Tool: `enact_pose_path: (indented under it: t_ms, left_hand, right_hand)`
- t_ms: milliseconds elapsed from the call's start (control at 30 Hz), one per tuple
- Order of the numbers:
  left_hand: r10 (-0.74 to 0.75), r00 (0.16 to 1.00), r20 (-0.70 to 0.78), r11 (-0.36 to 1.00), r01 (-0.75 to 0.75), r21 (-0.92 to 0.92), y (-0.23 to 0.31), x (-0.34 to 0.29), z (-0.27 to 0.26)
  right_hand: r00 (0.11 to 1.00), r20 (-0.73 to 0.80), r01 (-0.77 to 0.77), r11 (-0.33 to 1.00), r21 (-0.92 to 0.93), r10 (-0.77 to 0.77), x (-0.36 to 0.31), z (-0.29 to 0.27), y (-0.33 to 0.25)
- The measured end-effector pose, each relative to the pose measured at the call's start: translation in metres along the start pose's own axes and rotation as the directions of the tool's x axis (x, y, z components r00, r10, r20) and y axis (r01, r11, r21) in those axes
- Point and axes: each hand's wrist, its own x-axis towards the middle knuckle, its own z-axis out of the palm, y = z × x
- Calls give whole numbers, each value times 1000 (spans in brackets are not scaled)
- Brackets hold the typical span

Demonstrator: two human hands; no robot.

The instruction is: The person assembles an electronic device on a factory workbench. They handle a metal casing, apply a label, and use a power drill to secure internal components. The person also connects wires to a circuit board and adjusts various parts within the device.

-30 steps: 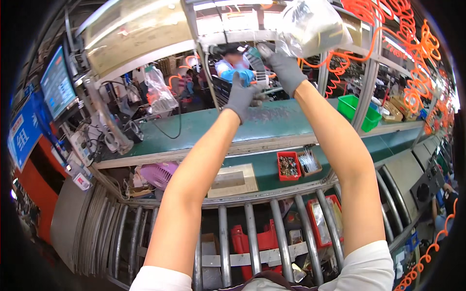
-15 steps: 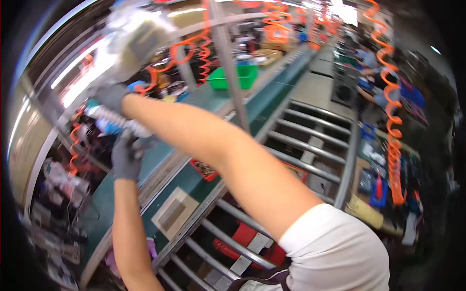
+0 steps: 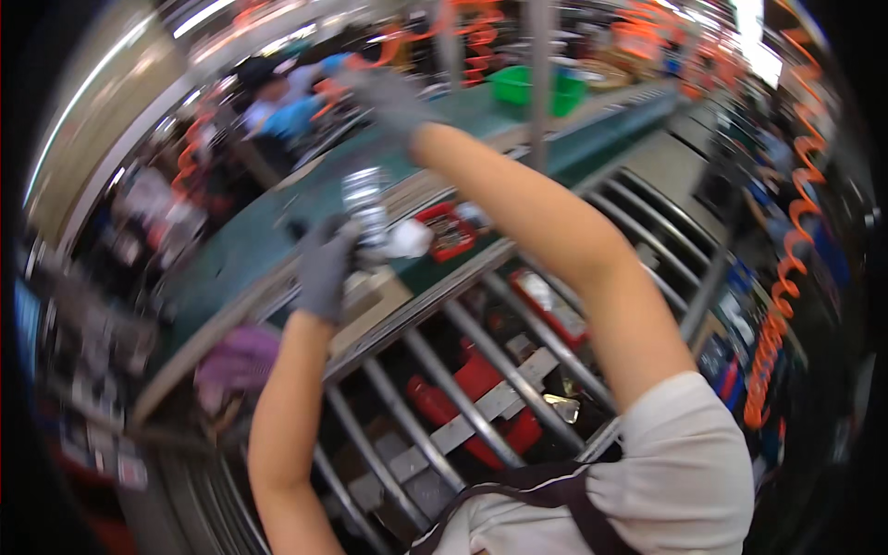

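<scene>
**Drop risk: one-hand hold over bench edge, rollers below**

Head view, the only one. Left hand [image 3: 324, 270], grey glove: fingers look clamped on the lower end of a shiny ribbed piece [image 3: 364, 199], contact blurred. Piece stands roughly upright in front of the green bench [image 3: 250, 227], near its edge. A white piece [image 3: 407, 239] shows just beside it; can't tell if attached.

Right hand [image 3: 390, 100], also gloved, is over the bench, apart from the ribbed piece. Too smeared to tell whether its fingers are together or apart, or hold anything.

Failure modes, my judgement:
- Slip: low grip, smooth-looking surface, glove, no second hand on it. Could fall between the rollers [image 3: 444, 377].
- Snag: low swing could clip the bench edge and dent it.
- Stray part: white piece, if loose, could land in the red bin [image 3: 451, 254] with the small parts.
</scene>
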Motion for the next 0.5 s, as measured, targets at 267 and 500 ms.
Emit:
enact_pose_path:
  t_ms: [267, 500]
  left_hand:
    - [-56, 995, 87, 982, 39, 186, -23, -21, 4]
    - [-121, 988, 97, 988, 129, -85, -47, -36, -10]
  right_hand:
    - [929, 80, -371, 918, 143, 362, -137, 7, 104]
    - [938, -46, -311, 890, 334, 345, -144, 36, 129]
